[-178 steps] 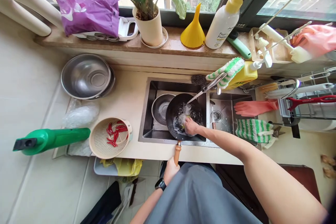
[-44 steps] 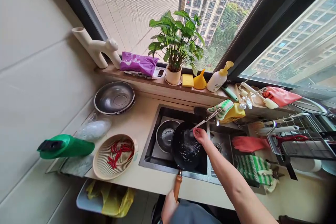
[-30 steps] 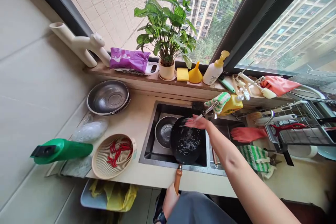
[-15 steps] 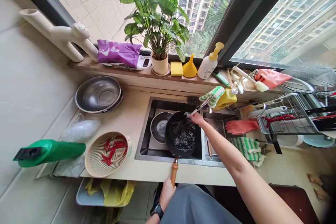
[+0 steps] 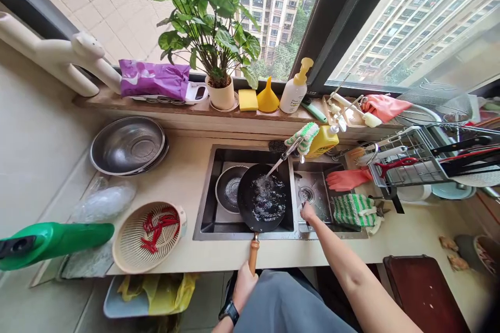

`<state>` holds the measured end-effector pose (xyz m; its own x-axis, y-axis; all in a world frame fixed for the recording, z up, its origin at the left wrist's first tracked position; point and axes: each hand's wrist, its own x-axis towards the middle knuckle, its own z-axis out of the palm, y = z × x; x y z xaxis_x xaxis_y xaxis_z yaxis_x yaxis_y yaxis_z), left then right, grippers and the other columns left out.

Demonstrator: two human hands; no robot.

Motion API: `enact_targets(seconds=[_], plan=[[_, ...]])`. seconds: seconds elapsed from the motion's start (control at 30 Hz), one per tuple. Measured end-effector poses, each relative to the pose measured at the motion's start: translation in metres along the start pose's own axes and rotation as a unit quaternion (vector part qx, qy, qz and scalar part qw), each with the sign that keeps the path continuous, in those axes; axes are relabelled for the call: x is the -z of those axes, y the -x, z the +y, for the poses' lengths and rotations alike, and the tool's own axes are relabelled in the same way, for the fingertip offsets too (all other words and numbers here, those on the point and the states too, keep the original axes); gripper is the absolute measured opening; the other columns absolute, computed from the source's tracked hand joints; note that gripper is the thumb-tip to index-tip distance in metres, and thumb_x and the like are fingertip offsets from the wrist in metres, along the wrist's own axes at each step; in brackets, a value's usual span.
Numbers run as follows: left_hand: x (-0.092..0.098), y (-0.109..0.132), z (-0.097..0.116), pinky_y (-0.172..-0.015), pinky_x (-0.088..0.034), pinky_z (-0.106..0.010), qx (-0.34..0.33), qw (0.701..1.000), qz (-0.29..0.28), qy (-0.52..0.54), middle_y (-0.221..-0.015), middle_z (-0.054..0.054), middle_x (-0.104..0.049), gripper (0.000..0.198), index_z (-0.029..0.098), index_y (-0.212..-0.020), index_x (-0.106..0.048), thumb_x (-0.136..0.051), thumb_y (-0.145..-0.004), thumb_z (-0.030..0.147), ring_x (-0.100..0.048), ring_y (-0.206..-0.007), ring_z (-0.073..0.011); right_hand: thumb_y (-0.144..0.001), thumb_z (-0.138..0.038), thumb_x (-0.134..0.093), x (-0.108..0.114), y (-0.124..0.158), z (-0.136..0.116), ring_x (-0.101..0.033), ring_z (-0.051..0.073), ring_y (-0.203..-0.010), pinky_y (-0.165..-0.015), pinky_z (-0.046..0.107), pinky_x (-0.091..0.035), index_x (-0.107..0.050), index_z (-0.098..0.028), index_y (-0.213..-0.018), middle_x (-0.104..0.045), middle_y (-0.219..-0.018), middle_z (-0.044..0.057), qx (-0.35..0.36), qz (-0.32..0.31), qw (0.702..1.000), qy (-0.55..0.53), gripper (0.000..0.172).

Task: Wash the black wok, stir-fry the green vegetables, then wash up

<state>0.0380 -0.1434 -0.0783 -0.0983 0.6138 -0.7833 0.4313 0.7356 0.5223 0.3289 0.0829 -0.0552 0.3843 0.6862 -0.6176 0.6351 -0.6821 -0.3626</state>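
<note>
My left hand (image 5: 246, 282) is closed round the wooden handle of a black wok (image 5: 262, 221), which is held tilted in the left sink basin. Water runs from the faucet (image 5: 289, 150) into the wok and splashes there. Under the wok's left side, a round dark pan (image 5: 226, 187) lies in the same basin. My right hand (image 5: 308, 213) is over the right basin (image 5: 324, 192), near its drain, with its fingers closed round something dark and slim that I cannot make out.
A basket of red chilies (image 5: 150, 265), stacked pans (image 5: 128, 144) and a green bottle (image 5: 58, 242) are on the left. Red gloves (image 5: 347, 179), a striped cloth (image 5: 353, 209) and a dish rack (image 5: 410, 166) stand right. A potted plant (image 5: 221, 94) sits on the sill.
My right hand has left the faucet spout and moved down and right into the right basin, closing on something dark. My left hand still holds the wok handle. The camera view has shifted.
</note>
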Motion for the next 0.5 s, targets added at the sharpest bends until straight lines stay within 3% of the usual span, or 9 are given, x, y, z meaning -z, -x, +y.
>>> enact_targets(seconds=[0.13, 0.27, 0.4, 0.5], plan=[[-0.001, 0.001, -0.002, -0.079, -0.048, -0.023, -0.023, 1.0, 0.008, -0.002, -0.088, -0.004, -0.073, 0.037, 0.014, -0.107, -0.072, -0.061, -0.075, -0.002, -0.07, -0.089, -0.0209, -0.088, -0.035, -0.062, 0.035, 0.012, 0.013, -0.06, 0.017, -0.064, -0.059, 0.026, -0.046, -0.056, -0.022, -0.103, -0.059, -0.073, 0.0, 0.012, -0.001, 0.997, -0.082, 0.02], [-0.001, 0.008, 0.0, -0.077, -0.047, -0.022, -0.032, 0.999, 0.016, 0.015, -0.088, -0.006, -0.072, 0.033, 0.013, -0.105, -0.069, -0.057, -0.08, -0.003, -0.069, -0.085, -0.0202, -0.086, -0.059, -0.062, 0.089, 0.055, 0.042, -0.045, 0.009, -0.05, -0.045, 0.02, -0.033, -0.049, -0.025, -0.09, -0.056, -0.072, -0.005, 0.042, -0.056, 0.978, -0.198, 0.036], [-0.001, 0.013, 0.003, -0.077, -0.047, -0.023, -0.042, 0.998, 0.013, 0.034, -0.088, -0.007, -0.072, 0.03, 0.014, -0.102, -0.068, -0.055, -0.081, -0.003, -0.068, -0.085, -0.0207, -0.078, -0.063, -0.075, 0.138, 0.119, 0.054, -0.039, 0.006, -0.046, -0.038, 0.017, -0.021, -0.056, -0.023, -0.092, -0.061, -0.076, -0.003, 0.028, -0.103, 0.949, -0.297, 0.047], [-0.001, 0.013, 0.002, -0.077, -0.047, -0.022, -0.044, 0.999, 0.005, 0.03, -0.089, -0.007, -0.072, 0.03, 0.014, -0.103, -0.068, -0.054, -0.081, -0.002, -0.069, -0.087, -0.0209, -0.076, -0.058, -0.083, 0.152, 0.16, 0.045, -0.035, 0.004, -0.044, -0.035, 0.016, -0.021, -0.062, -0.021, -0.096, -0.062, -0.078, -0.002, 0.012, -0.145, 0.926, -0.349, 0.047]])
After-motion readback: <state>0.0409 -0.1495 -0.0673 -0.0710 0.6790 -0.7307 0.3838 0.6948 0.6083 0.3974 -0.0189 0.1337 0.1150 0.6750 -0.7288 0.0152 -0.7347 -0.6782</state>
